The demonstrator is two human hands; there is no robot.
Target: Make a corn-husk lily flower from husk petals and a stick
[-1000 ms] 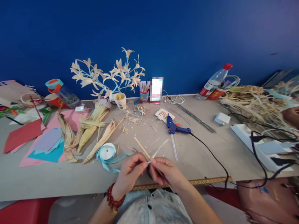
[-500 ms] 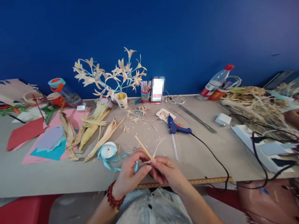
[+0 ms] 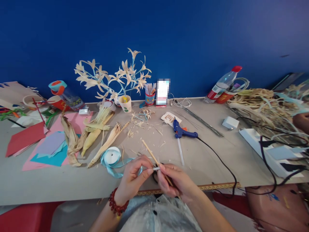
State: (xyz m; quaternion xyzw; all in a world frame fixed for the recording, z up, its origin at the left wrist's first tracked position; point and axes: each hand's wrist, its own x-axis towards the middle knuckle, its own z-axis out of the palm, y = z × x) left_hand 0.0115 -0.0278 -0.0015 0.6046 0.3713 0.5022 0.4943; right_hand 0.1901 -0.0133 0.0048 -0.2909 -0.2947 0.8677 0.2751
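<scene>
Both my hands meet at the table's near edge. My right hand (image 3: 173, 180) is closed round a thin wooden stick (image 3: 151, 152) that slants up and to the left. My left hand (image 3: 134, 178), with a red bead bracelet on the wrist, pinches a small pale husk strip (image 3: 155, 168) against the stick just above my right fingers. A roll of light blue ribbon (image 3: 111, 157) lies just left of my hands. A blue glue gun (image 3: 183, 132) rests on the table beyond them, a clear glue stick (image 3: 180, 151) beside it.
Corn husks (image 3: 96, 135) and coloured paper sheets (image 3: 45, 145) lie at the left. A husk-flower tree in a cup (image 3: 125, 103) stands at the back with a pen cup (image 3: 149, 96). A bottle (image 3: 223, 83), a husk pile (image 3: 265, 106), a white charger (image 3: 230, 122) and black cables (image 3: 224, 166) lie right.
The long husk strip that stuck out to the right is no longer loose; only a short bit shows at the stick. My right hand has shifted down along the stick.
</scene>
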